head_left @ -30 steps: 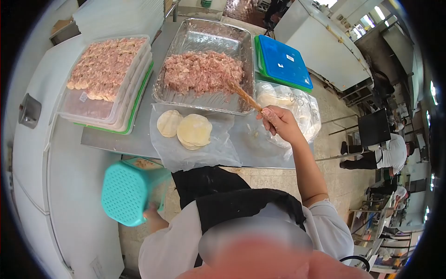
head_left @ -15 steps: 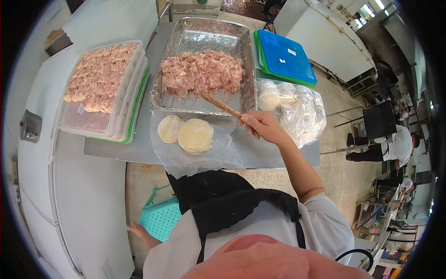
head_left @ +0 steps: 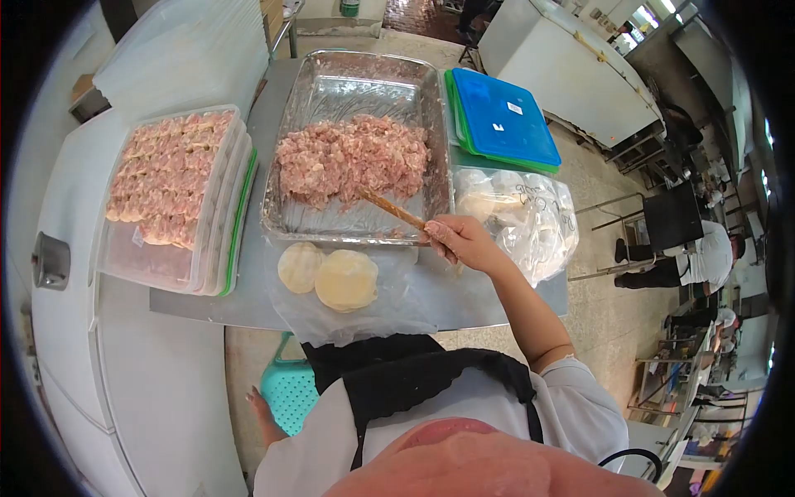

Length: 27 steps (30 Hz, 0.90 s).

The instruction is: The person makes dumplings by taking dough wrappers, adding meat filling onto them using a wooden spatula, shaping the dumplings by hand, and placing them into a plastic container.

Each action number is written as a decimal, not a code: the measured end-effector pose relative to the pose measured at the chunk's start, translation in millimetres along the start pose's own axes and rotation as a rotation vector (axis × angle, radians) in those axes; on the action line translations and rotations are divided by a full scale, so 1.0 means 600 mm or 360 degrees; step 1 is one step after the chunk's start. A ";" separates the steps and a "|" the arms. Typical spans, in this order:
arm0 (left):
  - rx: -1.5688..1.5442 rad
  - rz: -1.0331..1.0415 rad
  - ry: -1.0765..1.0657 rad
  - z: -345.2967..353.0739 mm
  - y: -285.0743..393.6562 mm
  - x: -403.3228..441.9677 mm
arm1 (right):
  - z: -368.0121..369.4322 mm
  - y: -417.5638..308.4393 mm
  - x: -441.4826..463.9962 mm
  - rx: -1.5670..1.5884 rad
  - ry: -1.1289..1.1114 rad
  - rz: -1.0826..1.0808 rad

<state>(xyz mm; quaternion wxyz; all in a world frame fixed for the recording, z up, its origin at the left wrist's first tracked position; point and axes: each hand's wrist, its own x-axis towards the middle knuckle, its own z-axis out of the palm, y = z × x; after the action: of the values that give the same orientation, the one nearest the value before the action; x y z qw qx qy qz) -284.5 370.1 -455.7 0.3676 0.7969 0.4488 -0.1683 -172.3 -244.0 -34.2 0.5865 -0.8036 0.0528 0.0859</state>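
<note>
My right hand (head_left: 458,241) is closed around a wooden stick (head_left: 393,209), over the near rim of a deep metal tray (head_left: 290,228). The stick's far end touches the near edge of a mound of pink minced meat (head_left: 356,157) in that tray. Low at my left side hangs my left hand (head_left: 261,406), fingers stretched out and holding nothing, beside a turquoise stool (head_left: 290,396). Between my body and the tray, two stacks of round dough wrappers (head_left: 346,282) lie side by side on a plastic sheet (head_left: 310,321).
Stacked clear containers (head_left: 149,269) on the left hold rows of meat-topped pieces. Blue and green lids (head_left: 505,116) lie right of the tray, with a clear bag of pale dough balls (head_left: 526,219) nearer me. A person in white (head_left: 714,257) is farther right.
The view has tipped, so the table and everything on it sit lower in the picture. The stick's end stays at the meat's near edge. My left hand has shifted slightly toward the stool.
</note>
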 end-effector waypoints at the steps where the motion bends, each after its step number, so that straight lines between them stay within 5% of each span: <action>1: 0.0000 -0.0020 -0.0006 0.002 0.009 -0.021 | -0.001 0.001 0.009 -0.0008 -0.0014 0.0013; 8: -0.0680 0.0256 -0.0241 0.116 -0.031 -0.046 | 0.020 0.008 0.076 0.0086 -0.0053 0.0076; 10: -0.1077 0.0096 -0.0219 0.130 0.057 -0.143 | 0.023 0.002 0.086 0.0116 -0.0069 0.0082; 16: -0.0568 0.0074 -0.0788 0.147 0.139 -0.153 | 0.023 0.016 0.097 0.0520 -0.0033 0.0252; 27: -0.0122 0.0380 -0.1073 0.184 0.172 -0.026 | 0.044 0.022 0.098 0.0393 0.0312 0.0316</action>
<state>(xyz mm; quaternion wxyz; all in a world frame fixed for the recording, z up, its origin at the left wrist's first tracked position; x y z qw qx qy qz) -199.8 245.6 -475.8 0.5416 0.7291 0.2119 -0.3607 -119.0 -221.7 -66.1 0.6613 -0.7209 0.1989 0.0577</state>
